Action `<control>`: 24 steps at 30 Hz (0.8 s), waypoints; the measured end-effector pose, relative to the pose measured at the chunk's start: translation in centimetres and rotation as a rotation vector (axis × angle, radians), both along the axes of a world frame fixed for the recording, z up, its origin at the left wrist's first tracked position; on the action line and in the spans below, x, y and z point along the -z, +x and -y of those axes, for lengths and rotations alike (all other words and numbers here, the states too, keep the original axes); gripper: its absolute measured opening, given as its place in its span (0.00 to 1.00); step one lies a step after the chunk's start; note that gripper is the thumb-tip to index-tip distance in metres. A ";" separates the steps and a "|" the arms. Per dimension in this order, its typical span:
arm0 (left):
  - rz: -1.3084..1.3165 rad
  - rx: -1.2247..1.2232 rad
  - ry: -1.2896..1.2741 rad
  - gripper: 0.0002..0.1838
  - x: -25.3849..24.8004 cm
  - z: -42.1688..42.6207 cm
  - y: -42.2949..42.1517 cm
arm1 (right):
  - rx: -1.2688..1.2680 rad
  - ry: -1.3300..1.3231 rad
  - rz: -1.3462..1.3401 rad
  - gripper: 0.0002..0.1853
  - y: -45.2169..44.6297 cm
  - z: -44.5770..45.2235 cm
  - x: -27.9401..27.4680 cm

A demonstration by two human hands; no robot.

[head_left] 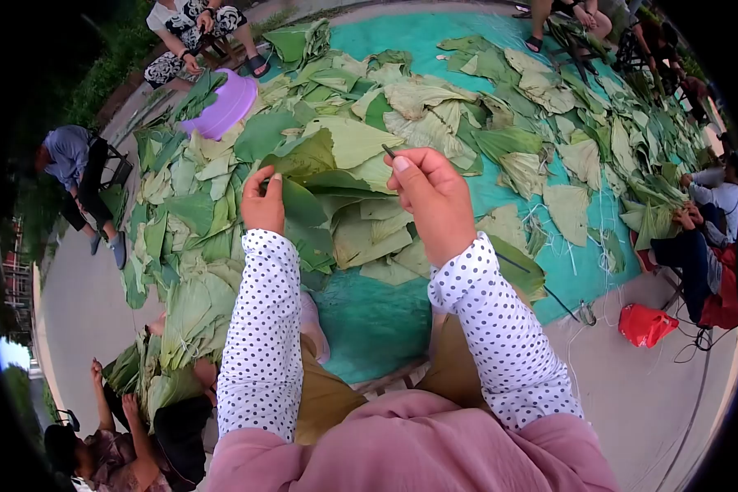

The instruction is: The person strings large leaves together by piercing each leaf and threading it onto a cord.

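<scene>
Two hands are pinching above spread leaves

In the head view, the left hand (262,199) is bending its fingers toward its thumb and is grasping the edge of a green leaf (307,160), which is lying between the two hands. The right hand (439,197) is pinching a short dark stem (389,152) between thumb and fingers; whether this stem is joining the leaf, one cannot tell. Dotted sleeves (258,344) are covering both forearms.

Beyond and beside both hands, a layer of leaves (197,217) is covering much of a blue-green sheet (373,328), whose bare part is showing below, between the forearms. A purple basin (231,107) is resting beyond the left hand. A red bag (646,325) is lying well to the right of the right hand. Around the sheet, other people (80,160) are sitting, well apart from both hands.
</scene>
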State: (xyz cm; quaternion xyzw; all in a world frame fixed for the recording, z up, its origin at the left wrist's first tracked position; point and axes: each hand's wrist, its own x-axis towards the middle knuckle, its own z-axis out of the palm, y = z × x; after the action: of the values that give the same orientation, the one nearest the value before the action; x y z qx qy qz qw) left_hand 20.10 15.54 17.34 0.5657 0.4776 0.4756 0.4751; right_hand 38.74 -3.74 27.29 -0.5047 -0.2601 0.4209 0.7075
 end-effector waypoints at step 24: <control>1.009 0.377 -0.640 0.18 -6.3 3.6 -7.2 | -0.012 -0.042 -0.195 0.10 -0.7 -3.6 1.9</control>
State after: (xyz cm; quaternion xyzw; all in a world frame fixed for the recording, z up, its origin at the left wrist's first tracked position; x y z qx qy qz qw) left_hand 12.87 11.99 23.68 0.1758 0.2054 0.4256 0.8635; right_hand 38.00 -0.16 25.37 -0.4744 -0.1839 0.4777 0.7162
